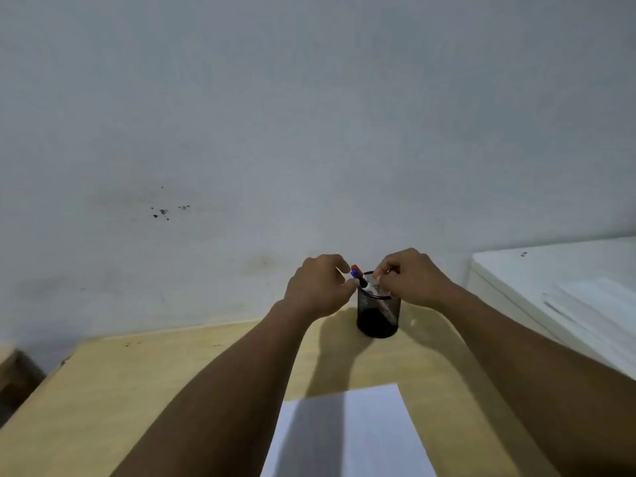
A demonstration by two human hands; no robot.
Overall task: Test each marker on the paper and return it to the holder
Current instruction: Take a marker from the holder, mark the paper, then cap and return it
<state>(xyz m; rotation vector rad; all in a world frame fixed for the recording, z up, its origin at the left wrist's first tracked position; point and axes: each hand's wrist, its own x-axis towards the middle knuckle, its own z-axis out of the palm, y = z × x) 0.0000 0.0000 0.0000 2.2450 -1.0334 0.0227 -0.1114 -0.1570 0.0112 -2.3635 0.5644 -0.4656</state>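
Observation:
A black mesh holder [378, 316] stands at the far edge of the wooden table [137, 390], near the wall. Markers [358, 274] with red and blue ends lean out of it to the left. My left hand [318, 289] is beside the holder's left rim, fingers curled close to the markers; whether it grips one I cannot tell. My right hand [409, 278] hovers over the right rim, its fingertips pinched on something small and pale that I cannot identify. A white sheet of paper [351, 435] lies flat near me, partly shaded by my arms.
A white cabinet or appliance [557, 290] stands to the right of the table, higher than it. A plain grey wall [309, 132] rises right behind the holder. The table's left edge drops off near a brown object [13, 370].

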